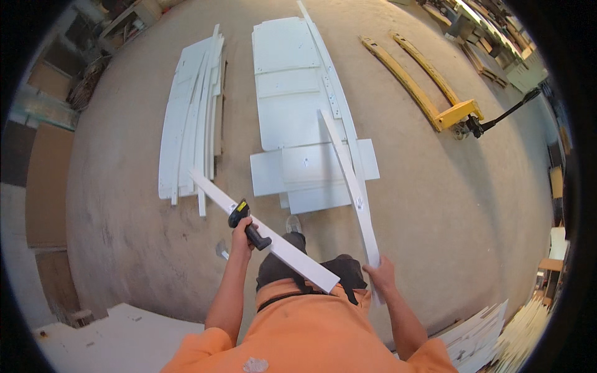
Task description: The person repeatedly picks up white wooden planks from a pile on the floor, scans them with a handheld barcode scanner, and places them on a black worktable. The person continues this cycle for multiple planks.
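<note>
My left hand [242, 237] is closed around a black handheld barcode scanner [239, 215] with a yellow label. A white board strip [298, 261] slants directly under the scanner and the same hand, its near end by my waist; the fingers beneath it are hidden. My right hand [382, 273] grips the near end of a longer white strip [349, 177] with a small label. That strip points forward, its far part over the middle stack of white panels [287, 115].
Another stack of white boards [180, 124] lies to the left. A yellow pallet jack [457, 112] stands at the far right. White boards [134, 339] lie at the near left, and thin strips [522, 329] are piled at the near right. Brown panels [46, 186] lean along the left side.
</note>
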The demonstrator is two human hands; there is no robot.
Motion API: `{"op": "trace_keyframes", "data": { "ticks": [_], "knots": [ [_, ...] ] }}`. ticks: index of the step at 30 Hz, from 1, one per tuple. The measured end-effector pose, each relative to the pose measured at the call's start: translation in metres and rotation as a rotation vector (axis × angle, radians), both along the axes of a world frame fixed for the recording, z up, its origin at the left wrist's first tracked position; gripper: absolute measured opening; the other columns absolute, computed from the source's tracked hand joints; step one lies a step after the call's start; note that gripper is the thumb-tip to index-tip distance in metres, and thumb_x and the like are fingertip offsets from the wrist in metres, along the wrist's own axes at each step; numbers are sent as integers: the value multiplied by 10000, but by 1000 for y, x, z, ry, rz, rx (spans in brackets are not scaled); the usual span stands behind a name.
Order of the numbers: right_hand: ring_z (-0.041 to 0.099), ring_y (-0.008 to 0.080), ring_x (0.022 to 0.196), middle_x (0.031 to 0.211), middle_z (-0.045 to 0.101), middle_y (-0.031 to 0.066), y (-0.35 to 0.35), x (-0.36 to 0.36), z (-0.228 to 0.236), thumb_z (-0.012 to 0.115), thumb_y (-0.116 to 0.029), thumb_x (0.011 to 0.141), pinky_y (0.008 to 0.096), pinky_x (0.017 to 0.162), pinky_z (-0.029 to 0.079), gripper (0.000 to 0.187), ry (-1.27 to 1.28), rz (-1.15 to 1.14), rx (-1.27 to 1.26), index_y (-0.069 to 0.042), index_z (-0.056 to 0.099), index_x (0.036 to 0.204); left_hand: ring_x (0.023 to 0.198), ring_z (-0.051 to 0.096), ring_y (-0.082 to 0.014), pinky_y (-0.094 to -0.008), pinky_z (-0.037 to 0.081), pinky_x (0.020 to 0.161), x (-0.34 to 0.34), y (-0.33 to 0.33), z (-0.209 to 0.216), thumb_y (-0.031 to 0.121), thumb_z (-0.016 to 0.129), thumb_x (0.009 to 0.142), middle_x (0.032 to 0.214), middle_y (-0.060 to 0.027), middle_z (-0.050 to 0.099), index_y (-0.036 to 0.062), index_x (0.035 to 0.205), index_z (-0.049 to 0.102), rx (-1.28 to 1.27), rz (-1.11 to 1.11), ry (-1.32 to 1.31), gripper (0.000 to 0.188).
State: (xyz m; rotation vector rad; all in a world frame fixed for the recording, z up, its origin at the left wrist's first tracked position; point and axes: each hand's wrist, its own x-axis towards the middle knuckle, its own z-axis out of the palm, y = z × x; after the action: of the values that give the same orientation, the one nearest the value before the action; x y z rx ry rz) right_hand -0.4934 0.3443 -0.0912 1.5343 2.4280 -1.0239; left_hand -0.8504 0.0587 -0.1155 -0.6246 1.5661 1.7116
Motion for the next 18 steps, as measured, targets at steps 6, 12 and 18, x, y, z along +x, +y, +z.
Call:
{"op": "trace_keyframes", "data": {
  "ticks": [6,12,18],
  "knots": [
    [677,413,886,942,686,248,-19,-65,1,787,-322,671,466,798,534,546,-16,2,62,37,615,1045,412,464,-101,-257,288,376,-88,-6,-13,431,685,823,578,17,556,111,741,645,-48,28,-29,333],
    [667,445,890,936,685,266,64,-133,11,781,-308,696,493,804,533,525,-47,28,149,27,597,1056,409,460,-103,-268,280,363,-115,61,-10,426,686,827,597,21,572,113,755,647,-40,-36,-39,323],
    [666,447,887,921,683,258,116,-128,14,774,-297,702,502,783,531,501,-33,124,154,23,586,1039,481,549,-104,-256,418,410,-117,124,-3,401,677,838,714,8,643,107,898,652,43,13,-81,302]
  ]
}}
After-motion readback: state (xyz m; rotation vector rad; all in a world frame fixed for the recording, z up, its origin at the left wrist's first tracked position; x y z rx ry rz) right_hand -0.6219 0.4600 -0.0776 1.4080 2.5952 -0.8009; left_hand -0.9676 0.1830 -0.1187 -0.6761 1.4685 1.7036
